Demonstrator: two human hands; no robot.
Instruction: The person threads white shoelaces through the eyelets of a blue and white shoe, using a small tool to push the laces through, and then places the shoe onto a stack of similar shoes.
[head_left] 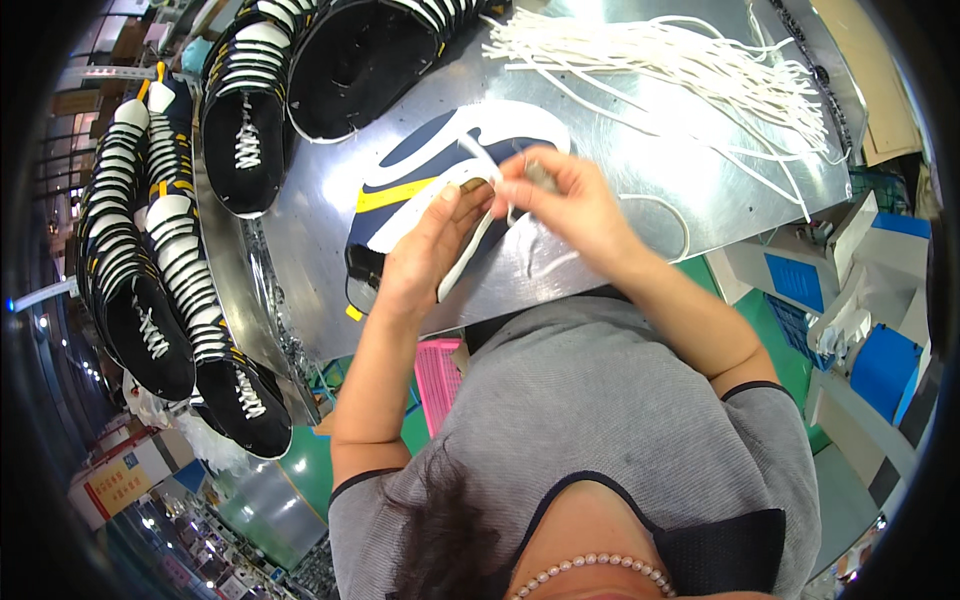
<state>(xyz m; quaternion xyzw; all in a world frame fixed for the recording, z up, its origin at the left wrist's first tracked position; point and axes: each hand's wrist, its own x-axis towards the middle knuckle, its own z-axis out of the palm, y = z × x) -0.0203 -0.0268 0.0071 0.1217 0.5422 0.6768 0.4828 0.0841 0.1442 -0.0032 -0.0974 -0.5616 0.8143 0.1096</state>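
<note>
A navy and white shoe upper [430, 140] with a yellow stripe lies on its side on the metal table in front of me. My left hand [432, 240] is closed on its white eyelet edge, thumb on top and fingers inside the opening. Close beside it, my right hand [570, 205] pinches a white shoelace [480, 152] at that edge. Part of the lace sticks up over the upper, and a loose length trails below the right hand. Something greyish shows among the right fingers, too blurred to name. The fingertips partly hide the eyelets.
A bundle of white shoelaces [680, 75] spreads over the far right of the metal table [720, 205]. Stacks of nested shoe uppers [250, 110] stand at the far left, and more stacks [135, 260] lie beyond the left edge. A pink basket [437, 385] is below the near edge.
</note>
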